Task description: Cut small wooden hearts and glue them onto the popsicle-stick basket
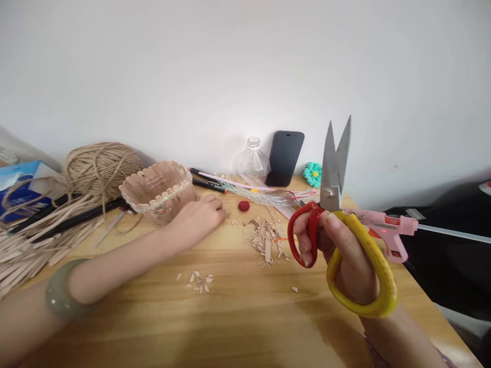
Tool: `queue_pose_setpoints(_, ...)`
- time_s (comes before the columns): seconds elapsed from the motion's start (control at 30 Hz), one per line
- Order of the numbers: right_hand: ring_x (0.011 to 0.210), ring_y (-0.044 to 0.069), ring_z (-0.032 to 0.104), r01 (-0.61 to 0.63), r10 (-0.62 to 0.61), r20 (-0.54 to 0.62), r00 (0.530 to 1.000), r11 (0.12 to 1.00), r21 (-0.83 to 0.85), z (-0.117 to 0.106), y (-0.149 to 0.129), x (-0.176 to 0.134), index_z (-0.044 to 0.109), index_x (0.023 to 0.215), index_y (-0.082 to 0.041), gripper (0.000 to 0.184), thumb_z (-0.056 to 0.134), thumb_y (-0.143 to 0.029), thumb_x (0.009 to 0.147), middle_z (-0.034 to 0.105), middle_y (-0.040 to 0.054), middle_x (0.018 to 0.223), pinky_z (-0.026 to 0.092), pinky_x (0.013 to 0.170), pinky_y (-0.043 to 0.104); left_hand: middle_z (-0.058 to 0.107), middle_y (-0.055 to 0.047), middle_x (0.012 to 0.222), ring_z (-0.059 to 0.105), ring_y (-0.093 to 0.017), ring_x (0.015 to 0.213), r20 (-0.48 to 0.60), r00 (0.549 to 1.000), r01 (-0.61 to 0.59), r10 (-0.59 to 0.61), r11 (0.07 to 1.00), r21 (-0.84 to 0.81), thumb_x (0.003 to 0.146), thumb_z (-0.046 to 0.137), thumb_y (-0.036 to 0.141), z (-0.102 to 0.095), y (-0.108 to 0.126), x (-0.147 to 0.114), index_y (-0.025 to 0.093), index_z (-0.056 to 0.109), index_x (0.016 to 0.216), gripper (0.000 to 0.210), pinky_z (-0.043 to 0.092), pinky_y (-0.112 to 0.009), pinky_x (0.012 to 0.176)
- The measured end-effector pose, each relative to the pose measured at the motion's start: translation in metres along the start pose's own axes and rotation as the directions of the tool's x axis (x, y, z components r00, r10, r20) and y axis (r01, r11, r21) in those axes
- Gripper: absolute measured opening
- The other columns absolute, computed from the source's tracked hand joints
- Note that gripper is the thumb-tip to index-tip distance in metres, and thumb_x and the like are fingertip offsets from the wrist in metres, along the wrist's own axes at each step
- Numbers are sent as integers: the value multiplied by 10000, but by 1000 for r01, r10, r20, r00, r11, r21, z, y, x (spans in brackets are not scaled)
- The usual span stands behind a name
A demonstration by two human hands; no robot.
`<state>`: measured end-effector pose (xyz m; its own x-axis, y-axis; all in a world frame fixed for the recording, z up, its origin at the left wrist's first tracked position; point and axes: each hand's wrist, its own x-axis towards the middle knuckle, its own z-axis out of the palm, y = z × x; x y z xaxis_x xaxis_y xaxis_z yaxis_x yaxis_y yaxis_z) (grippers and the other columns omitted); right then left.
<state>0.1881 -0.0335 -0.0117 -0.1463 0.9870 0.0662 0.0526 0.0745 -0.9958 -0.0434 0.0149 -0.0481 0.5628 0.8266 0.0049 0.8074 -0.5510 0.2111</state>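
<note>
My right hand [341, 245] holds a pair of scissors [332, 179] upright, fingers through the red and yellow handle loops. The blades are slightly apart, with nothing between them. Low over the table, my left hand [199, 217] curls its fingers beside a basket of wooden craft sticks [161, 194]; whatever its fingertips hold, if anything, is hidden. Glittery trim runs along the basket's side. Between the hands lie a small dark red ball [243, 206] and a heap of wood scraps [264, 237]. Several pale chips [197, 281] lie nearer to me.
On the left are a ball of twine [103, 166], many loose craft sticks [23, 255] and a blue package [30, 189]. A phone [286, 158] and a clear bottle [252, 158] stand by the wall. Behind my right hand lies a pink glue gun [395, 230].
</note>
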Motion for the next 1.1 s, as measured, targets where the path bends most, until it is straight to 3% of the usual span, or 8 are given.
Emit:
queue_pose_setpoints(0.2, 411, 103, 424, -37, 37, 10, 999, 999, 15, 0, 0, -1, 547, 672, -194, 389, 488, -560, 790, 457, -33, 501, 319, 406, 247, 638, -167, 846, 525, -254, 877, 16, 997, -72, 70, 983, 169, 833, 362, 23, 1, 1, 3, 88, 647, 791, 295, 426, -297, 577)
queue_pose_setpoints(0.3, 402, 101, 414, -53, 53, 1, 999, 998, 20, 0, -1, -2, 535, 667, -188, 410, 484, -580, 776, 439, -43, 477, 308, 403, 243, 658, -140, 832, 542, -245, 871, -27, 999, -37, 42, 983, 179, 862, 379, 122, -1, 1, 6, 116, 654, 772, 289, 444, -304, 608)
queue_pose_setpoints(0.4, 402, 98, 408, -81, 82, -13, 997, 997, 16, 0, -2, 0, 514, 633, -189, 406, 500, -576, 755, 451, -39, 475, 306, 405, 242, 691, -71, 841, 587, -193, 777, -25, 989, 138, -145, 971, -197, 825, 481, 258, -4, 7, 6, 157, 671, 814, 216, 474, -294, 643)
queue_pose_setpoints(0.5, 401, 86, 393, -158, 157, -15, 987, 986, -58, 1, -2, 4, 496, 589, -191, 304, 578, -457, 710, 456, -47, 468, 312, 413, 235, 711, -42, 806, 602, -157, 693, 194, 926, 353, -323, 567, -744, 726, 589, 310, -7, 19, 4, 158, 687, 803, 197, 486, -263, 596)
queue_pose_setpoints(0.6, 441, 77, 417, -221, 218, -38, 975, 963, -157, 4, 0, 8, 532, 620, -182, 122, 619, -260, 652, 498, -52, 518, 335, 438, 219, 714, -35, 766, 602, -154, 719, 321, 888, 411, -328, 254, -876, 663, 638, 276, -9, 32, 2, 161, 699, 742, 152, 477, -240, 566)
queue_pose_setpoints(0.7, 497, 84, 459, -238, 245, 15, 970, 954, -181, 9, 4, 9, 574, 664, -174, 35, 604, -165, 647, 555, -38, 593, 360, 466, 213, 714, -31, 737, 602, -150, 720, 365, 877, 420, -314, 130, -898, 645, 649, 258, -12, 42, -1, 171, 705, 709, 121, 461, -232, 553)
queue_pose_setpoints(0.97, 558, 94, 491, -305, 301, 123, 946, 952, 10, 23, 14, 2, 531, 675, -181, 124, 648, -169, 638, 583, -28, 669, 377, 514, 219, 645, 10, 624, 476, -106, 559, 304, 883, 362, -357, 107, -926, 600, 660, 277, -10, 57, -6, 179, 675, 613, 100, 368, -222, 484)
queue_pose_setpoints(1.1, 518, 84, 458, -312, 309, 100, 946, 950, 15, 27, 11, 1, 508, 664, -178, 144, 649, -178, 638, 541, -47, 599, 348, 493, 215, 606, 10, 624, 487, -112, 592, 166, 929, 242, -331, 202, -949, 630, 642, 241, -2, 60, -9, 174, 670, 606, 76, 393, -250, 560)
